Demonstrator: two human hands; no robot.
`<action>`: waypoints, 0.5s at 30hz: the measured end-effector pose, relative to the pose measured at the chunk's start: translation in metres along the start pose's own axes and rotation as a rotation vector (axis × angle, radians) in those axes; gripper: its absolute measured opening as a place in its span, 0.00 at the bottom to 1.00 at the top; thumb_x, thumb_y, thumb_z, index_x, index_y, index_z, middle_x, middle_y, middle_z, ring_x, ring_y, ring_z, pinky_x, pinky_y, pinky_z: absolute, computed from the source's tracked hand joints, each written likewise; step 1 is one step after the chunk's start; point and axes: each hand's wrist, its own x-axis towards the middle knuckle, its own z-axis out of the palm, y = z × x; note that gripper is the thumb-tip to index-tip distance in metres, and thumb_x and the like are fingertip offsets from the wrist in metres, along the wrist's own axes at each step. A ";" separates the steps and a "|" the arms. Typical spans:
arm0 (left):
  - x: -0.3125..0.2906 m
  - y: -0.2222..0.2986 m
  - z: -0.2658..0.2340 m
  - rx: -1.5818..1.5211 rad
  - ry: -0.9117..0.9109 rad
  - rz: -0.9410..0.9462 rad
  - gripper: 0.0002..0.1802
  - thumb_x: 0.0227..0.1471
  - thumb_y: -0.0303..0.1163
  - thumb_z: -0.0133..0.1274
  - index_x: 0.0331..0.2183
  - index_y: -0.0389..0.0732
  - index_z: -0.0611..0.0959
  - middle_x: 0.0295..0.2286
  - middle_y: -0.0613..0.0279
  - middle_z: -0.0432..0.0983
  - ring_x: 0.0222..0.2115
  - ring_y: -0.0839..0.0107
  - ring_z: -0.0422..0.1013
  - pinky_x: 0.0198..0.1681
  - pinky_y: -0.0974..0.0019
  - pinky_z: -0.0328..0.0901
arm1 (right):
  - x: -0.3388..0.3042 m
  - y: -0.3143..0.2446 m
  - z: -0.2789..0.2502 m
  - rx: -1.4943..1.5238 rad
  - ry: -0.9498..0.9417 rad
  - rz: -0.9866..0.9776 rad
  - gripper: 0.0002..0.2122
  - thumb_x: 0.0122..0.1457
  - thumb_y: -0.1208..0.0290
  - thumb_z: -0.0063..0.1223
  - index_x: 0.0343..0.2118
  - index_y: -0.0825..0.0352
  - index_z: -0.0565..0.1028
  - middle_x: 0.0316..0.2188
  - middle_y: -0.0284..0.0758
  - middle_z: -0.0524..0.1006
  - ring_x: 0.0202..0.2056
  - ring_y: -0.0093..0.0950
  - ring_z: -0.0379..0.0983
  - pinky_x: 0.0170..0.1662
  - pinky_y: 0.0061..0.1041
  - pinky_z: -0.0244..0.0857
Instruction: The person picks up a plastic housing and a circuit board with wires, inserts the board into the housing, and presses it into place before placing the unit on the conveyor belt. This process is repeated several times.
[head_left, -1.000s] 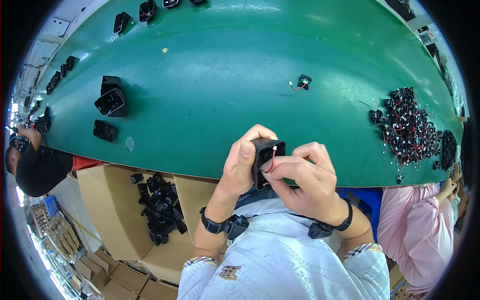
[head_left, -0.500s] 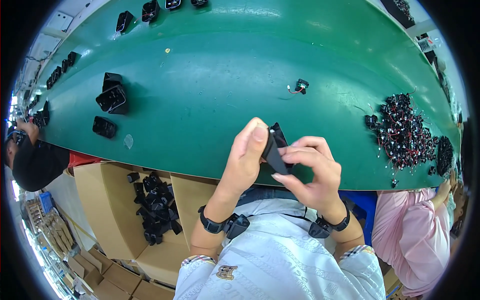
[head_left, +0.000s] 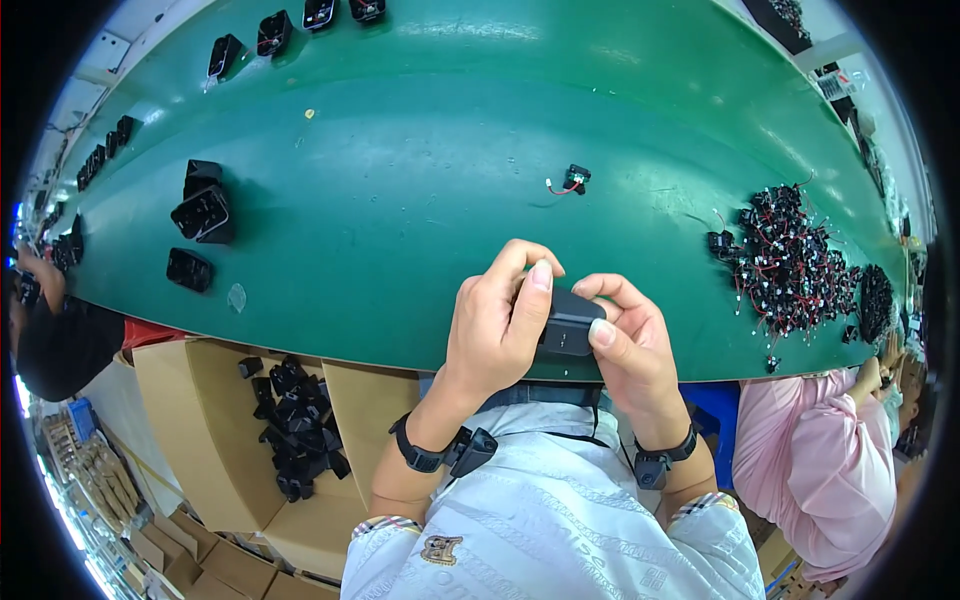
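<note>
Between my two hands, close to the table's near edge, is a black plastic housing (head_left: 572, 322). My left hand (head_left: 500, 318) grips its left side, thumb on top. On its right side, the thumb and fingers of my right hand (head_left: 634, 345) pinch it. What lies inside the housing is hidden from me. Beyond my hands, a small black module (head_left: 577, 179) with a red wire and white connector lies alone on the green table (head_left: 400, 200).
Black housings (head_left: 201, 213) stand at the left, others along the far edge. A heap of wired modules (head_left: 795, 260) lies at the right. An open cardboard box (head_left: 225, 430) of black parts is below the table. Co-workers sit on both sides, one in a pink garment (head_left: 815, 450).
The housing has turned from a steep tilt to lying flatter, with a broad face showing. My right hand has shifted from its front to its right side. The whole view has shifted slightly.
</note>
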 end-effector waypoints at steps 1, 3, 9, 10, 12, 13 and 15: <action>0.001 0.002 0.000 0.004 -0.008 -0.006 0.18 0.66 0.39 0.40 0.37 0.36 0.78 0.16 0.75 0.61 0.18 0.86 0.54 0.21 0.73 0.49 | -0.002 -0.002 0.000 -0.034 -0.001 0.016 0.23 0.55 0.71 0.65 0.51 0.72 0.68 0.39 0.37 0.80 0.42 0.22 0.76 0.50 0.21 0.66; 0.005 0.002 -0.001 -0.019 0.013 0.017 0.19 0.66 0.39 0.39 0.37 0.35 0.78 0.17 0.75 0.61 0.18 0.86 0.54 0.21 0.73 0.49 | -0.005 -0.008 0.008 -0.122 -0.017 -0.046 0.24 0.55 0.74 0.65 0.52 0.73 0.67 0.41 0.38 0.79 0.44 0.22 0.75 0.52 0.23 0.66; 0.010 -0.004 -0.003 0.004 0.030 0.078 0.15 0.66 0.36 0.41 0.44 0.35 0.74 0.17 0.62 0.72 0.18 0.74 0.67 0.24 0.67 0.61 | 0.000 -0.018 0.019 -0.507 -0.031 -0.374 0.20 0.52 0.85 0.63 0.46 0.70 0.68 0.48 0.46 0.75 0.48 0.28 0.74 0.55 0.30 0.67; 0.010 -0.005 -0.002 -0.038 0.076 0.089 0.17 0.66 0.37 0.40 0.47 0.34 0.72 0.21 0.60 0.76 0.21 0.73 0.71 0.26 0.67 0.65 | 0.006 -0.027 0.021 -0.510 -0.030 -0.396 0.20 0.52 0.85 0.63 0.46 0.70 0.68 0.48 0.46 0.75 0.48 0.28 0.74 0.55 0.30 0.67; 0.012 -0.022 -0.011 -0.091 0.095 0.253 0.27 0.67 0.45 0.39 0.56 0.33 0.64 0.45 0.46 0.75 0.37 0.68 0.75 0.34 0.66 0.69 | 0.019 -0.053 0.032 -0.821 -0.132 -0.447 0.18 0.53 0.83 0.63 0.45 0.71 0.70 0.47 0.43 0.75 0.47 0.27 0.75 0.52 0.28 0.70; 0.010 -0.018 -0.012 -0.279 0.118 0.136 0.30 0.67 0.48 0.39 0.57 0.32 0.62 0.48 0.45 0.72 0.37 0.67 0.75 0.35 0.67 0.70 | 0.029 -0.065 0.038 -0.897 -0.138 -0.497 0.17 0.53 0.81 0.64 0.44 0.71 0.70 0.43 0.39 0.76 0.44 0.25 0.76 0.48 0.27 0.72; 0.004 -0.019 -0.020 -0.540 0.095 -0.002 0.36 0.66 0.53 0.42 0.59 0.31 0.60 0.51 0.45 0.68 0.35 0.68 0.74 0.35 0.71 0.70 | 0.061 -0.083 0.052 -0.995 -0.168 -0.610 0.16 0.53 0.79 0.64 0.44 0.71 0.72 0.37 0.36 0.79 0.41 0.23 0.76 0.48 0.26 0.71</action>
